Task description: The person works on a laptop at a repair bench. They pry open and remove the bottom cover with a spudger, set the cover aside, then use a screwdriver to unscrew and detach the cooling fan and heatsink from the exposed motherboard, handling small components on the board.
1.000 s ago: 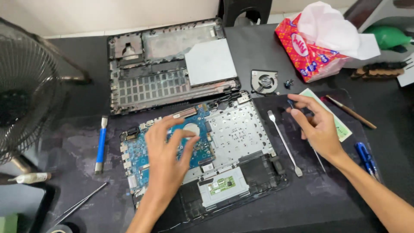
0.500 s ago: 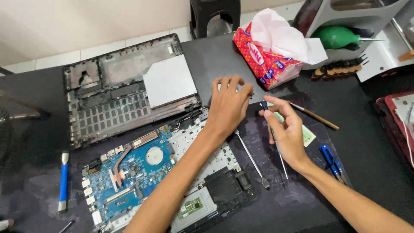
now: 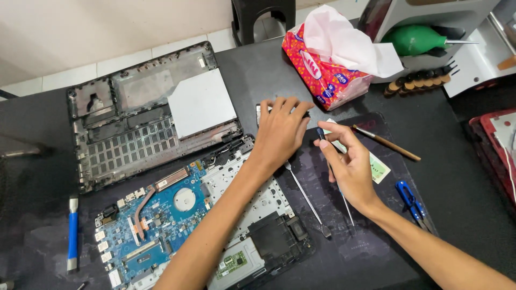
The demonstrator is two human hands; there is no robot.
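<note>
My left hand reaches across the opened laptop and lies with curled fingers over a small black fan, which is mostly hidden beneath it. My right hand is just to its right and pinches the blue top of a thin screwdriver between thumb and fingers. The screwdriver's shaft runs down under the palm onto the dark mat. The laptop base shows a blue circuit board with a copper heat pipe.
The removed bottom cover lies at the back left. A metal pry tool rests between my arms. A tissue pack, wooden brush, green card, blue cutters and a blue-handled tool surround them.
My left hand left the circuit board and moved right and back onto the fan. My right hand lifted the blue-tipped screwdriver's top. The view swung to the right.
</note>
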